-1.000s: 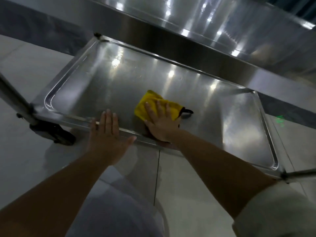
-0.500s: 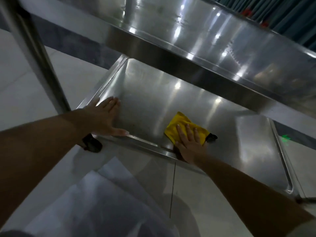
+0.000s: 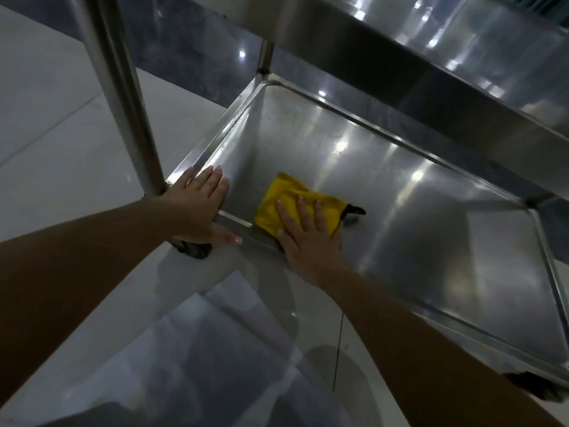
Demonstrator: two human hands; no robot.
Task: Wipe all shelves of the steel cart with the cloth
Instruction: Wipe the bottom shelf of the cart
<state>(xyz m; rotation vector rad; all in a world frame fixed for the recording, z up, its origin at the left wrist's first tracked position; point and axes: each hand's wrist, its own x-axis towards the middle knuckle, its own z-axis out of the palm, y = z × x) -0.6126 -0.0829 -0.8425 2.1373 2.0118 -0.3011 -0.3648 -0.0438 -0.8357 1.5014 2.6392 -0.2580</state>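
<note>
The steel cart has a shiny bottom shelf, and the yellow cloth lies flat on it near the front left corner. The right hand presses the cloth down with flat, spread fingers, and the left hand rests flat on the corner rim beside the post. The cloth looks soft, light and floppy, so a flat palm on its middle should slide it best.
</note>
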